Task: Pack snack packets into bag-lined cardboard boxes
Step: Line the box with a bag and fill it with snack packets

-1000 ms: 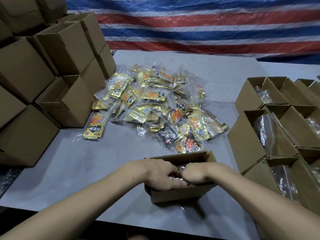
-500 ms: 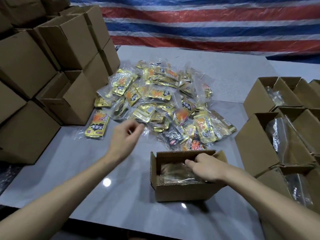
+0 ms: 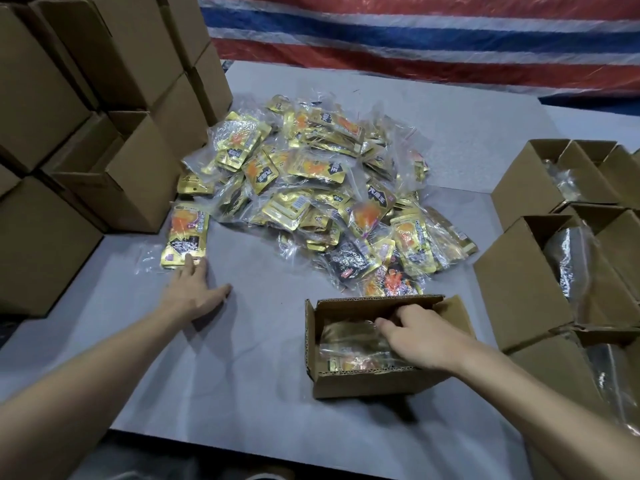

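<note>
A big heap of gold and orange snack packets [image 3: 322, 188] in clear bags lies mid-table. One bagged packet [image 3: 187, 237] lies apart at the heap's left; my left hand [image 3: 195, 292] is spread flat, fingertips touching its near edge. An open cardboard box [image 3: 374, 379] stands in front of me with a clear bag and gold packets inside. My right hand [image 3: 419, 337] reaches into this box, fingers curled on the bag; what they hold is partly hidden.
Closed cardboard boxes [image 3: 86, 140] are stacked along the left side of the grey table [image 3: 259, 375]. Open boxes lined with clear bags [image 3: 554, 278] stand in rows on the right. A red, white and blue striped tarp [image 3: 415, 39] hangs behind.
My left hand left the box, swung left across the table and now touches the lone packet. My right hand stays inside the box.
</note>
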`<state>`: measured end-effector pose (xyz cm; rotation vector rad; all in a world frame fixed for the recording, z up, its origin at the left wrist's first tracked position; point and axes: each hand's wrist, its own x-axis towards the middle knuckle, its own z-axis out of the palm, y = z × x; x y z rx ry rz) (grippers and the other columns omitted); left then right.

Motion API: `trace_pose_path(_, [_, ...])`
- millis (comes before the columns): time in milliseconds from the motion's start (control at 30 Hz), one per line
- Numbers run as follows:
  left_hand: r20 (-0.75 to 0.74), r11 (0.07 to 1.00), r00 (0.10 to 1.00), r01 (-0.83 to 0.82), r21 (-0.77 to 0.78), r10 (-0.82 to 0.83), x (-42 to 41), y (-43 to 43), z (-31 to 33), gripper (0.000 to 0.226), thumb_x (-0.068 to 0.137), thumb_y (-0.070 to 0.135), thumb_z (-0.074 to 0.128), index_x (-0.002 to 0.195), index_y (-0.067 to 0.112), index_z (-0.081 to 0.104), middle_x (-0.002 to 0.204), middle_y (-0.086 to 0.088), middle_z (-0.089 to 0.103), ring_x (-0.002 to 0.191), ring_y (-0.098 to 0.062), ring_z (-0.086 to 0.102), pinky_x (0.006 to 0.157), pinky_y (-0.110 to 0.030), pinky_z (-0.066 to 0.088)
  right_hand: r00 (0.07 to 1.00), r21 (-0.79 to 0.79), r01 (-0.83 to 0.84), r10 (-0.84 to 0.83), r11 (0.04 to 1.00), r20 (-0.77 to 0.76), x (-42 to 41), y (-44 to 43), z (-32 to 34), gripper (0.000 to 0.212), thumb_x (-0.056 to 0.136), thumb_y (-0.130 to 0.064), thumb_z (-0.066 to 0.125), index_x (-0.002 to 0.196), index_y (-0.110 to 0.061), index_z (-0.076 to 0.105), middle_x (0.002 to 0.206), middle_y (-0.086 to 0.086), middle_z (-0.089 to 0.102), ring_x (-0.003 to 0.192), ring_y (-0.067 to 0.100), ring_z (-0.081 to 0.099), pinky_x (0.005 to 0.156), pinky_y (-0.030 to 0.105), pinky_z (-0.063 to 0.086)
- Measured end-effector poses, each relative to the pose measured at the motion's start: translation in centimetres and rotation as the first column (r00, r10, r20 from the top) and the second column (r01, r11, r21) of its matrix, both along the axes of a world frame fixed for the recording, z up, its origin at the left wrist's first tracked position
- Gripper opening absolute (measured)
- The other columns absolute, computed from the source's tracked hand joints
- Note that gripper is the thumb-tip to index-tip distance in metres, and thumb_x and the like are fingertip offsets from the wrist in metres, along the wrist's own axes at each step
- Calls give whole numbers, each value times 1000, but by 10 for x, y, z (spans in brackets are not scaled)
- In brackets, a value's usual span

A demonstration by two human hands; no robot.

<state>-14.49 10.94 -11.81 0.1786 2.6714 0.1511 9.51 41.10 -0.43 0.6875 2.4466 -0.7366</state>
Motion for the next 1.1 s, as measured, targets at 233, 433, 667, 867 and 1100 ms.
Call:
trace_pose_path(233, [-73, 988, 987, 141, -57, -145, 97, 16, 16, 76, 100, 53, 40, 157, 10, 15, 167, -16, 3, 147, -37, 24, 116, -43, 29, 1000, 34, 14, -14, 999, 16, -5, -1, 0, 48, 98, -56, 44, 83, -15, 63, 69, -1, 64, 69, 21, 64, 63, 31, 44])
trace_pose_path(433, [-93, 921, 928, 340, -189, -362, 165, 17, 30, 45, 100, 46, 38, 126, 11, 49, 137, -17, 45, 117, -31, 53, 91, -35, 42, 999, 28, 33, -34, 999, 31, -5, -1, 4, 44, 99, -52, 47, 81, -15, 65, 64, -2, 60, 61, 19, 58, 58, 29, 41])
trace_pose_path(667, [-99, 913, 909, 408, -4, -406, 165, 24, 49, 24, 94, 37, 45, 82, 18, 52, 89, -8, 66, 92, -34, 65, 68, -36, 38, 998, 66, 49, -51, 997, 35, -2, 1, 7, 44, 97, -50, 50, 67, -19, 56, 54, -4, 53, 52, 17, 53, 51, 26, 35])
trace_pose_path(867, [-182, 966, 978, -51, 252, 99, 114, 12, 41, 38, 95, 40, 59, 117, 9, 57, 122, -13, 56, 116, -35, 53, 93, -45, 46, 998, 50, 45, -47, 998, 44, -1, 0, 8, 44, 98, -49, 50, 67, -19, 55, 51, -5, 49, 49, 15, 48, 50, 26, 33])
trace_pose_path(1100, [-25, 909, 923, -374, 187, 384, 113, -3, 27, 61, 89, 29, 71, 129, -6, 39, 135, -27, 45, 124, -46, 48, 99, -50, 43, 999, 186, -39, 34, 982, 32, 3, -8, 14, 40, 97, -56, 43, 90, -23, 63, 80, -3, 67, 79, 21, 66, 72, 32, 51])
